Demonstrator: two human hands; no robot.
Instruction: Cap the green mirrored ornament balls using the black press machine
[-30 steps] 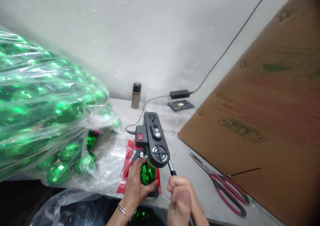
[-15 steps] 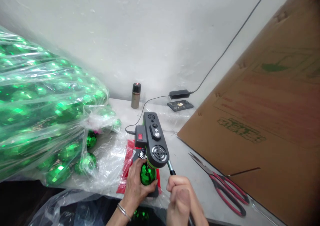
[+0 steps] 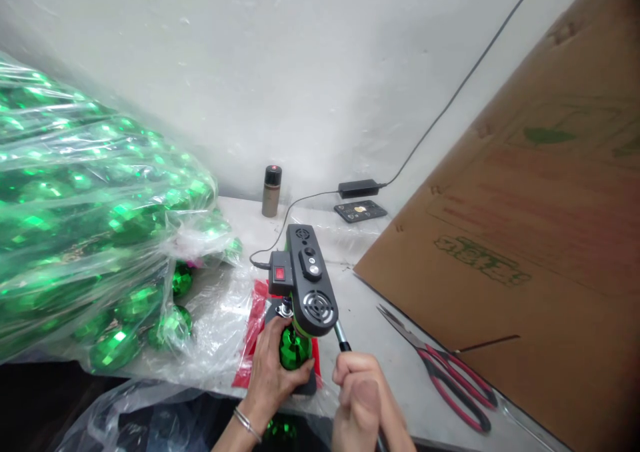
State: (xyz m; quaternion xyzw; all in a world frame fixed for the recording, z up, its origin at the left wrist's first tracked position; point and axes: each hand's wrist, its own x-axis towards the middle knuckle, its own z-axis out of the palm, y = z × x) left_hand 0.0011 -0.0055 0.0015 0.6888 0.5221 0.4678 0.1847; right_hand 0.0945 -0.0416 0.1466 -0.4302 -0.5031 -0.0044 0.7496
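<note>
My left hand [image 3: 273, 362] is closed around a shiny green faceted ball ornament [image 3: 294, 350], thumb at its lower right and fingers at its left. The ball sits directly under the front end of a black bench-top machine [image 3: 313, 285] with round vents and a red switch. In my right hand [image 3: 361, 392] is the machine's metal lever [image 3: 342, 336], its dark grip wrapped by the fingers. The machine's dark base and a red sheet [image 3: 243, 371] lie beneath the ball. The top of the ball is hidden by the machine.
At left bulges a clear plastic bag [image 3: 100, 172] of green balls, several near its mouth. Red-handled scissors [image 3: 445, 372] lie at right beside a large cardboard box [image 3: 500, 239]. Farther back are a small bottle [image 3: 271, 192], a phone [image 3: 361, 211] and a power adapter [image 3: 359, 188] with its cord.
Almost nothing differs. The left hand and the ball have shifted very slightly left; the right hand stays on the lever.
</note>
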